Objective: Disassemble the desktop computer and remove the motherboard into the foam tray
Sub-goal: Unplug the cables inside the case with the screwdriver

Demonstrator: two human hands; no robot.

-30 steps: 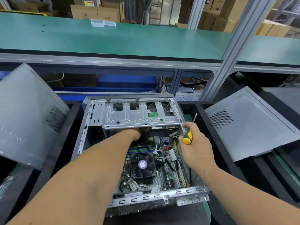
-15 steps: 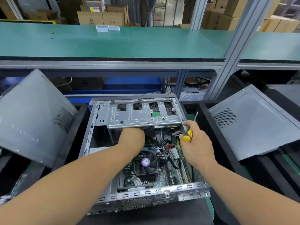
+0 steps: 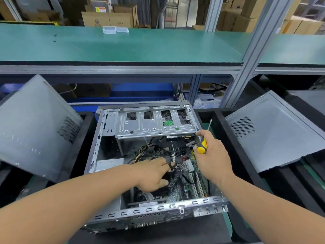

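The open desktop case lies on its side in front of me, its silver drive cage at the far end. On its floor sits the green motherboard with black and coloured cables over it. My left hand is inside the case above the board, with its index finger and thumb round a bunch of black cables; it hides the cooler fan. At the case's right wall my right hand grips a yellow and black screwdriver, shaft pointing up and away.
A grey side panel leans at the left and another at the right. Black foam trays flank the case. A green shelf runs overhead at the back, carried by an aluminium post.
My left hand has come out from under the drive cage and moved toward me over the fan, taking hold of the black cables. My right hand with the screwdriver has hardly moved.
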